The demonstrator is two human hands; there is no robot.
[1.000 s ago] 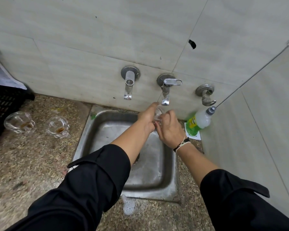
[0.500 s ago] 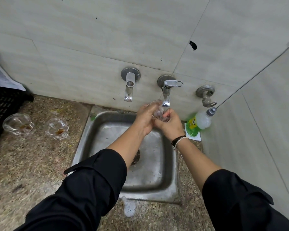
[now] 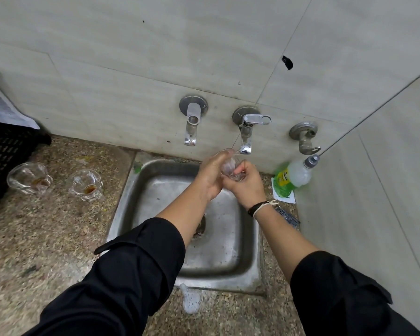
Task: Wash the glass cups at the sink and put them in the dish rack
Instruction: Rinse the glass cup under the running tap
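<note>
Over the steel sink (image 3: 155, 180) I hold a clear glass cup (image 3: 229, 164) just below the middle tap (image 3: 246, 139). My left hand (image 3: 210, 177) wraps round its left side. From the right, my right hand (image 3: 246, 184) grips its base and side. Much of the cup is hidden by my fingers. Two more glass cups, one (image 3: 28, 179) near the rack and one (image 3: 86, 185) closer to the sink, stand on the counter at left with brown dregs inside. The black dish rack (image 3: 3, 156) sits at the far left edge.
A left tap (image 3: 192, 127) and a right tap (image 3: 304, 139) also project from the tiled wall. A green dish-soap bottle (image 3: 292, 178) leans in the right corner. A patch of foam (image 3: 190, 300) lies on the speckled counter before the sink.
Both hands have lifted the cup up and back, closer under the middle tap's spout, and turned it between them.
</note>
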